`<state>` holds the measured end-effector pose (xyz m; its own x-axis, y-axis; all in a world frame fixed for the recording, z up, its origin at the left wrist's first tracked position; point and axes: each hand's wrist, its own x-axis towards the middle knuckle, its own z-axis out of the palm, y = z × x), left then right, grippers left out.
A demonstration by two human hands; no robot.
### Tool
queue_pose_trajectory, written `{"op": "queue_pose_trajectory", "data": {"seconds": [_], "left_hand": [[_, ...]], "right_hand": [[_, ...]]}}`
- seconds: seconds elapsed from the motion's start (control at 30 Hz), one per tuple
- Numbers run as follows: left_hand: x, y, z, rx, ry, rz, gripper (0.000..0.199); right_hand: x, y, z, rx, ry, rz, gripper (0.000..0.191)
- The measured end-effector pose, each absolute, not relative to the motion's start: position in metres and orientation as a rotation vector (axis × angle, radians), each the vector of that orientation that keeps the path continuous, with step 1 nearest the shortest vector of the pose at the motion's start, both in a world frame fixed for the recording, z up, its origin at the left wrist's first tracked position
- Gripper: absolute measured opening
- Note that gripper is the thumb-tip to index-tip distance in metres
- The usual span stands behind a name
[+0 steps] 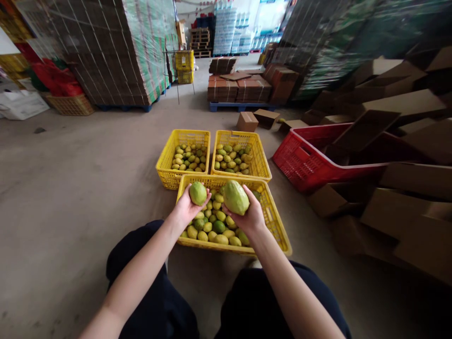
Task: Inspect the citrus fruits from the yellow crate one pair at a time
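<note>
Over the near yellow crate (278,226) I hold one fruit in each hand. My left hand (186,203) is curled under a smaller, round green lemon (198,193). In my right hand (254,214) lies a larger, paler green lemon (236,197) with a bumpy, oblong shape. Below them, loose yellow and green lemons (219,227) fill the bottom of the crate. Two more yellow crates stand side by side just beyond it, the left one (165,165) and the right one (263,162), both partly filled with similar fruit.
To the right, a red crate (303,165) holds cardboard, with a heap of open cardboard boxes (395,212) around it. Flattened cartons (254,89) lie on a blue pallet ahead. Wrapped stacks (102,52) rise at the back left. Concrete floor (88,179) stretches to the left.
</note>
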<state>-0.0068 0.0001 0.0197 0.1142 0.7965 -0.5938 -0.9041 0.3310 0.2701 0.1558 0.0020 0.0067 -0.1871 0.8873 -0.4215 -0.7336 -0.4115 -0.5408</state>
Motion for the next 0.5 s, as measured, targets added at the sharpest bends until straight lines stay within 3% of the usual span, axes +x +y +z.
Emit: {"op": "queue_pose_trajectory", "data": {"seconds": [0.27, 0.5], "left_hand": [[-0.007, 0.0, 0.025, -0.1, 0.81, 1.365, 0.012], [-0.008, -0.002, 0.018, -0.031, 0.751, 1.191, 0.034]], "right_hand": [[0.15, -0.003, 0.005, -1.074, -0.306, 1.827, 0.024], [0.151, -0.002, 0.012, -0.918, -0.32, 1.843, 0.021]]}}
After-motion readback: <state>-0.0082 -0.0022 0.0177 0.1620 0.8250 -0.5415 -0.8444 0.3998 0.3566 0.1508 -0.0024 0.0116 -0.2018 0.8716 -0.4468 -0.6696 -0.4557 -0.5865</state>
